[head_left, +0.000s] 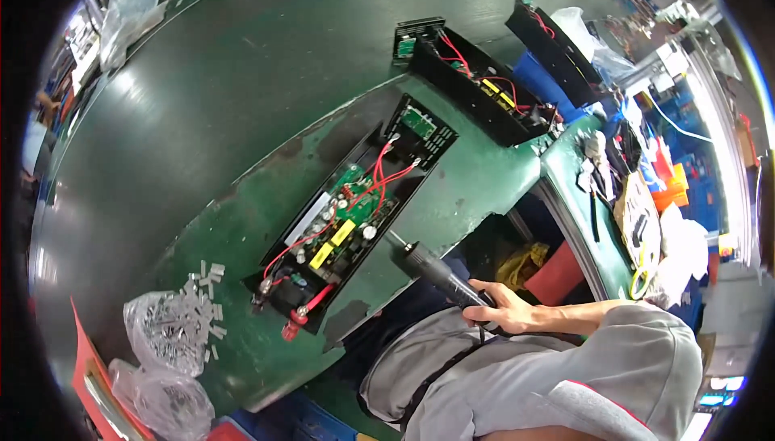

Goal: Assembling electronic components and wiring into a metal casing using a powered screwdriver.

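My right hand (504,309) is wrapped round the grip of a black electric screwdriver (440,274). Its thin bit points up and left, just short of the side of an open black metal housing (390,223); they look apart. Inside that housing lie a green circuit board (353,201), two yellow blocks (333,244) and red wires (378,179). A folded-out end panel carries a smaller green board (418,123). Thick red leads with ring terminals (302,312) hang out at the near end. My left hand is out of view.
A clear bag spilling small grey pieces (171,328) lies at the left on the green table. Two similar black housings, one nearer (472,90) and one farther (557,53), stand at the back right. Loose tools and bags cover the right side bench (601,227).
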A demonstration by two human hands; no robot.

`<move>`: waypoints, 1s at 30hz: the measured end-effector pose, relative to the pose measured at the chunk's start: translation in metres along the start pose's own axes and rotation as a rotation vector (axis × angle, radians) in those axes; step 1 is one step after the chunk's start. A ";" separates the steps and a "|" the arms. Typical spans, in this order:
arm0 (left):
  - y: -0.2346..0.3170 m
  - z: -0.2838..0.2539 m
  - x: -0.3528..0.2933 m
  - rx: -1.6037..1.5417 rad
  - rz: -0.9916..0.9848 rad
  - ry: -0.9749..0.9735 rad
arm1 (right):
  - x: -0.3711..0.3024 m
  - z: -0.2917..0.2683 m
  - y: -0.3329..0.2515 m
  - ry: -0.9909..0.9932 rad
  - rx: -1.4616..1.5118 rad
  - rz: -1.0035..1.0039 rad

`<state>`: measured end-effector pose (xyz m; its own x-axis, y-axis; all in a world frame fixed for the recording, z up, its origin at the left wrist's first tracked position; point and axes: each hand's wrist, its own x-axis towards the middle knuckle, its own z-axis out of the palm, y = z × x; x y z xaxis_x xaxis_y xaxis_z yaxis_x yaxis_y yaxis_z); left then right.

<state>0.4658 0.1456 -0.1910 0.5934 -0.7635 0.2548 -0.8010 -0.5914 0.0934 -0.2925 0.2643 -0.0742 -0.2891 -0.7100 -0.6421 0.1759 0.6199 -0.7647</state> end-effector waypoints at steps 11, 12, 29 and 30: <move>0.417 -0.192 -0.081 -0.337 0.752 0.019 | 0.007 -0.003 -0.008 -0.101 0.034 0.051; 0.453 -0.188 -0.113 -0.477 0.878 0.027 | 0.009 -0.004 -0.009 -0.115 -0.045 0.078; 0.659 -0.202 -0.262 -0.130 1.720 -0.534 | 0.022 -0.030 0.015 -0.283 0.052 -0.035; 0.660 -0.204 -0.264 -0.111 1.704 -0.540 | 0.023 -0.031 0.014 -0.288 0.076 -0.038</move>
<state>-0.2354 0.0096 -0.0006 -0.8709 -0.4576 -0.1795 -0.4842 0.8614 0.1535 -0.3259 0.2670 -0.0980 -0.0195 -0.8046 -0.5935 0.2429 0.5720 -0.7835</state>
